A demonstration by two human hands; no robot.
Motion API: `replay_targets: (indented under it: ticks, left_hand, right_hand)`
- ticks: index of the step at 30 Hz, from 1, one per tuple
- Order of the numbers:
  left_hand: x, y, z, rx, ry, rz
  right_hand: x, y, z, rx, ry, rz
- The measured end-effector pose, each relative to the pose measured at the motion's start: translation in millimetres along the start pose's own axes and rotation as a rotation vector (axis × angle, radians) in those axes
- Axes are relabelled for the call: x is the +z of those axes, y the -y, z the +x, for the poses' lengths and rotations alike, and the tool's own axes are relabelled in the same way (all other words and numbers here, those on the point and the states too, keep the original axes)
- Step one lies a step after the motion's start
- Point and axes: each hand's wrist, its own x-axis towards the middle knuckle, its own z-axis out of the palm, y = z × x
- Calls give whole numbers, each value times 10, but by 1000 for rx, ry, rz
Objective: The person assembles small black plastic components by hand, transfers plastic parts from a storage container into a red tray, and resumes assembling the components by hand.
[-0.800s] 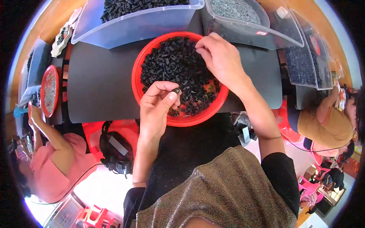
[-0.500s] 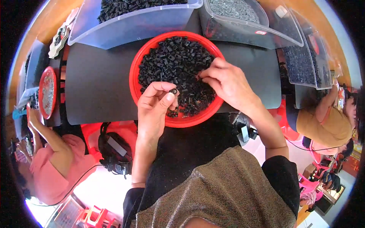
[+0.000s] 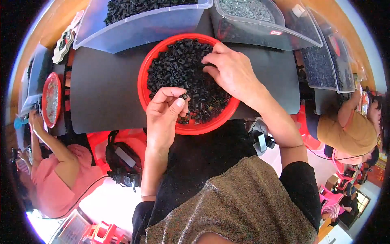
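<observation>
A round red tub (image 3: 143, 87) in front of me is heaped with small black plastic pieces (image 3: 174, 67), short and tube-like. Over its near left part, my left hand (image 3: 164, 107) pinches one small black plastic piece (image 3: 183, 96) between thumb and fingers, its round hole showing. My right hand (image 3: 231, 71) hangs over the far right part of the heap. Its thumb and forefinger are apart, with nothing seen between them; the other fingers are partly hidden behind.
Behind the tub, on the dark table (image 3: 105, 89), stand a clear bin (image 3: 142, 30) of black pieces and another bin (image 3: 260, 34) with clear pieces. People sit at both sides; one person (image 3: 61, 171) wears pink. A black bag (image 3: 122, 156) rests on a red stool left of me.
My right hand has moved up and left over the heap, and its fingers have spread apart. My left hand keeps its pinch on the black piece, almost unmoved.
</observation>
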Motion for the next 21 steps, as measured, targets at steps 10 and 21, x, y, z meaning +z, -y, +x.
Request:
replay_targets:
  ticks: [10,21]
  left_hand:
    - [-7,-8,-5,-21,-14,-32]
    - [-13,-13,-2,-17,-24,-15]
  right_hand:
    - [48,-19,34,26,10,19]
    - [152,-23,116,-86,53,1]
